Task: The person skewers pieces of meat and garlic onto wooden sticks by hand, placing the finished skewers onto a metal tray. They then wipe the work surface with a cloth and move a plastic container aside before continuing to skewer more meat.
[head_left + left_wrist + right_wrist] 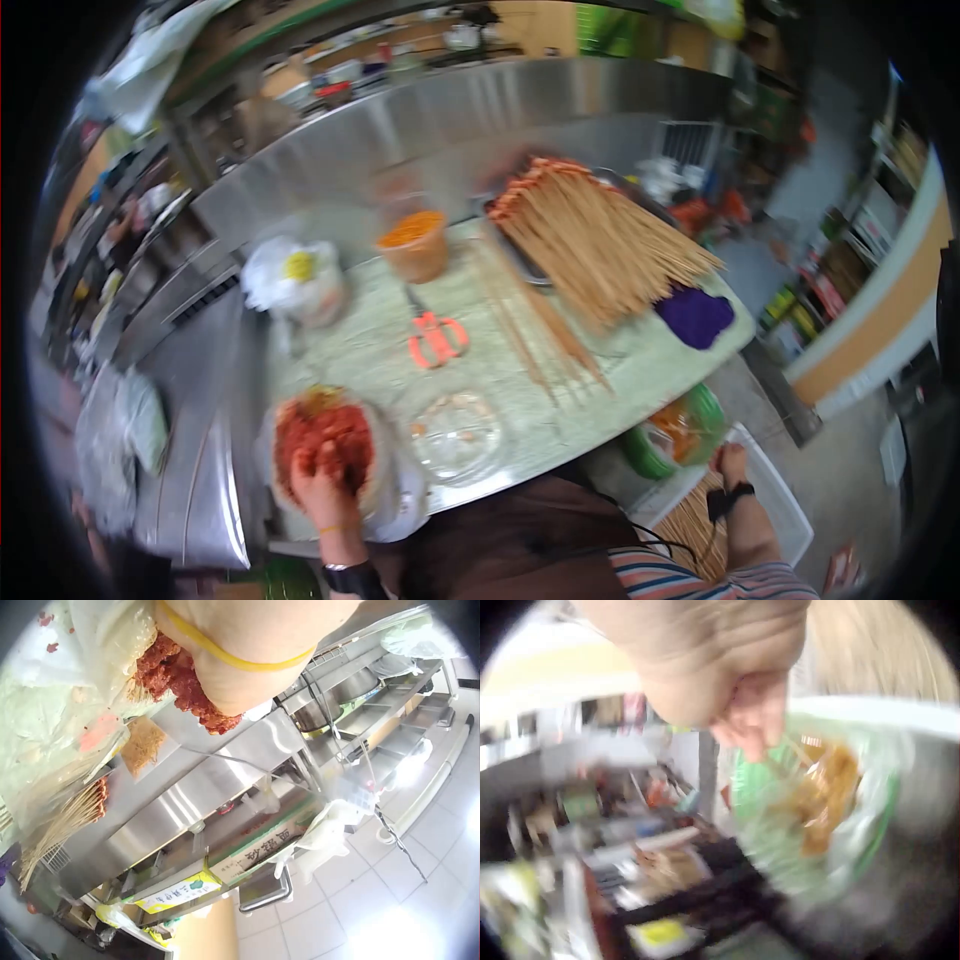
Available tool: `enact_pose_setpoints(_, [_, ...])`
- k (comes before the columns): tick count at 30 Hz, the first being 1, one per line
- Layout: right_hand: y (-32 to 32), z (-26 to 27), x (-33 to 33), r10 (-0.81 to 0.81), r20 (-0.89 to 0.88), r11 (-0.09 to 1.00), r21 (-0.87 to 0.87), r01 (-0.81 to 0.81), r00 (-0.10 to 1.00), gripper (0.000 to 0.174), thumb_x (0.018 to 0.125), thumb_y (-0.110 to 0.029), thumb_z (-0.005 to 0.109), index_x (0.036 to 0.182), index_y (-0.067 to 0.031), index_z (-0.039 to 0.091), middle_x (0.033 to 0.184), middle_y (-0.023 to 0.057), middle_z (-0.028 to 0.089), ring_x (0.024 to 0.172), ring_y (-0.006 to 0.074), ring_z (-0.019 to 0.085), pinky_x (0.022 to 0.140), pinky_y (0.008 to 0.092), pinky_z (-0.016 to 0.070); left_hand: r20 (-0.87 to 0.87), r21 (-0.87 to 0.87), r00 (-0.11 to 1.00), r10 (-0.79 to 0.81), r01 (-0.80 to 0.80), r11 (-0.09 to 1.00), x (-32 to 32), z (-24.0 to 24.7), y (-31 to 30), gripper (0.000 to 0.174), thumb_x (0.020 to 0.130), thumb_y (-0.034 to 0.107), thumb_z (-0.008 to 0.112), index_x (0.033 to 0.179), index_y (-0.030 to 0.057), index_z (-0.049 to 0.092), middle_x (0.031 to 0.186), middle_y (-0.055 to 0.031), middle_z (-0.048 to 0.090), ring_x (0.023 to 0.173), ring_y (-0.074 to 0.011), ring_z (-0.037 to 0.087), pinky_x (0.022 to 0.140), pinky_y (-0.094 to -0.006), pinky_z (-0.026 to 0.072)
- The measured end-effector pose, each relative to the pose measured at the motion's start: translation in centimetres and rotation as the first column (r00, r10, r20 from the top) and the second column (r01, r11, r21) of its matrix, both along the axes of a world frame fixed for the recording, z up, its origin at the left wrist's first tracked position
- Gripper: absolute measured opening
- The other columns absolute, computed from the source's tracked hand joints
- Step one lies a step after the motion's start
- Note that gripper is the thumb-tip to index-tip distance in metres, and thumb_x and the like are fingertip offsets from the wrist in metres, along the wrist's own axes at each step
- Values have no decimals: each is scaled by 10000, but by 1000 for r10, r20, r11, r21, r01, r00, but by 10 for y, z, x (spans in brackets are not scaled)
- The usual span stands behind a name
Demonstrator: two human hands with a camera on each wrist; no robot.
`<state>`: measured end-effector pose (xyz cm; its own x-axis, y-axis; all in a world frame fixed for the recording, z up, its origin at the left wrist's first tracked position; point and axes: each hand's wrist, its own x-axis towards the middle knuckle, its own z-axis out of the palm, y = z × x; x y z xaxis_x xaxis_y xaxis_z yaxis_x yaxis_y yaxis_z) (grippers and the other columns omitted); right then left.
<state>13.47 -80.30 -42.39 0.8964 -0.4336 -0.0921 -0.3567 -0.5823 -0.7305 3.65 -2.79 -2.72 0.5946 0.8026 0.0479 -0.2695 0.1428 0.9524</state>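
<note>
My left hand (325, 485) is down in a bag-lined container of red marinated meat (335, 425), its fingers curled among the pieces. The left wrist view shows the meat (176, 679) beside the hand, with the fingertips hidden. Over at the lower right, my right hand (733, 465) hangs at the edge of a white bin (785, 500) holding bare wooden skewers (695, 525). Its fingers (754, 724) are curled, and a thin pale skewer (799, 750) shows blurred at the fingertips, above a green bag-lined bucket (761, 795).
Loaded skewers (600, 240) are piled on a metal tray, loose skewers (540, 325) beside them. Orange-handled scissors (437, 340), a tub of orange powder (415, 250), a clear plastic lid (457, 437), a white bag (290, 280) and a purple cloth (697, 315) lie on the table.
</note>
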Motion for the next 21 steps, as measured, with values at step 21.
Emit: enact_pose_setpoints(21, [464,526,36,683,499,359,408,-840,534,329,1012,-219,425,857,15,596,786,88,602,639,167,613,606,261,494,73,-112,995,-63,71,991,0,21,-18,173,860,30,653,1029,-7,639,983,-68,677,846,-146,638,747,-272,535])
